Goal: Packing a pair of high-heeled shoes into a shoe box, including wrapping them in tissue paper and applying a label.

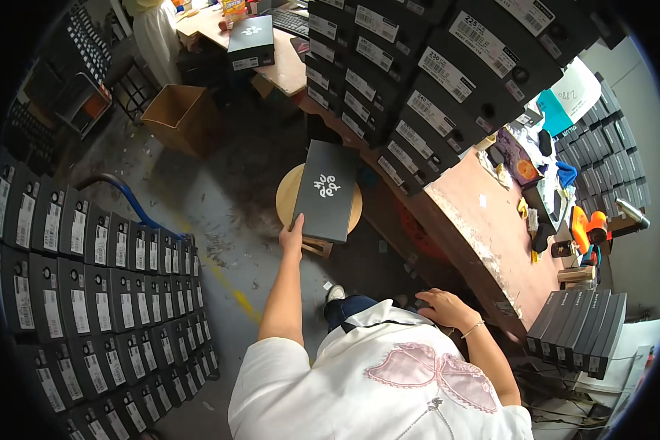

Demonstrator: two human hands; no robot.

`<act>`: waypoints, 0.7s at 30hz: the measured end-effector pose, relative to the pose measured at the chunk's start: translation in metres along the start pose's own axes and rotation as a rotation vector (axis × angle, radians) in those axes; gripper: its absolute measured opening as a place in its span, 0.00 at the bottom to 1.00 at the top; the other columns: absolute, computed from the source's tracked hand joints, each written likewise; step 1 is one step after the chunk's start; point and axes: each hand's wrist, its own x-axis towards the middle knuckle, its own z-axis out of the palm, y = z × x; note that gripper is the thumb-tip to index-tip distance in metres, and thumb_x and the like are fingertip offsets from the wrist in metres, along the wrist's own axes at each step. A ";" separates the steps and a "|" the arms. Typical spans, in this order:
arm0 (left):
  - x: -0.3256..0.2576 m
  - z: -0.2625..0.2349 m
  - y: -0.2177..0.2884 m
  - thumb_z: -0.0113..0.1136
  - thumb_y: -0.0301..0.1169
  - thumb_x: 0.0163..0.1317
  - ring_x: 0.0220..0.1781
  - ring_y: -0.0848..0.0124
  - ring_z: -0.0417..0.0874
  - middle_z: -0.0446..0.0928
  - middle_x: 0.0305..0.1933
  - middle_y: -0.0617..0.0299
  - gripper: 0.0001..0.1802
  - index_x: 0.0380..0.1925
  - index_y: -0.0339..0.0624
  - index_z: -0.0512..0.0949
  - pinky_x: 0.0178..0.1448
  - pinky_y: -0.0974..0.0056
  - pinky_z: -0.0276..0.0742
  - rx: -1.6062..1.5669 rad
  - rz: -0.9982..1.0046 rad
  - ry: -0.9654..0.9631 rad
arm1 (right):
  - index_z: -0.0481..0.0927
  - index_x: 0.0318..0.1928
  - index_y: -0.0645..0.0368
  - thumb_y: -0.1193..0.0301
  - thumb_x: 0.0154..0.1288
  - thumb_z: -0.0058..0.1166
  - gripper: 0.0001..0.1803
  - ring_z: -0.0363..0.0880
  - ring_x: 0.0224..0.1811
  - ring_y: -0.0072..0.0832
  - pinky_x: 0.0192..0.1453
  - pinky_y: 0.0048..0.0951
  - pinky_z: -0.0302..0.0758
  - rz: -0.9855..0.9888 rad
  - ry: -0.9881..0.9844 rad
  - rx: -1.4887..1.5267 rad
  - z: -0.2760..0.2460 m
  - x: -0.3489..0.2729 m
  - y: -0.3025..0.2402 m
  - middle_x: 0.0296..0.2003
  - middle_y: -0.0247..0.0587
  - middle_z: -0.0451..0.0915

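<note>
My left hand (292, 233) grips the near left corner of a dark grey shoe box (339, 209) with white lettering on its lid. The lidded box is over a round wooden stool (289, 192), covering much of its seat; whether it rests on the seat or hangs just above, I cannot tell. Close to my waist, beside the workbench edge, my right hand (449, 308) holds nothing, its fingers loosely stretched and apart.
Tall stacks of labelled shoe boxes (436, 95) stand on the workbench (462, 220) at the right. More boxes (99, 293) fill a rack on the left. An open cardboard carton (172, 117) sits on the floor ahead. An orange tape dispenser (581, 229) lies at far right.
</note>
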 end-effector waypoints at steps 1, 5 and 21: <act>0.000 -0.001 0.006 0.71 0.48 0.51 0.45 0.64 0.80 0.81 0.44 0.53 0.30 0.41 0.30 0.80 0.51 0.62 0.73 0.111 0.035 0.001 | 0.74 0.58 0.59 0.62 0.62 0.57 0.25 0.77 0.52 0.46 0.57 0.38 0.75 -0.026 -0.008 -0.017 0.001 0.004 -0.002 0.53 0.51 0.76; 0.006 -0.024 0.003 0.73 0.49 0.47 0.28 0.72 0.75 0.77 0.26 0.63 0.26 0.31 0.35 0.80 0.34 0.64 0.71 0.281 -0.053 -0.169 | 0.74 0.58 0.59 0.61 0.64 0.55 0.25 0.78 0.52 0.47 0.57 0.38 0.75 -0.104 -0.012 -0.021 -0.004 0.027 -0.022 0.52 0.52 0.76; -0.134 0.002 0.055 0.62 0.64 0.47 0.42 0.63 0.77 0.77 0.44 0.59 0.39 0.53 0.53 0.73 0.46 0.57 0.72 -0.282 -0.674 -0.613 | 0.62 0.68 0.56 0.64 0.60 0.62 0.37 0.77 0.54 0.43 0.55 0.41 0.75 -0.001 0.212 0.529 -0.012 0.019 -0.018 0.62 0.51 0.66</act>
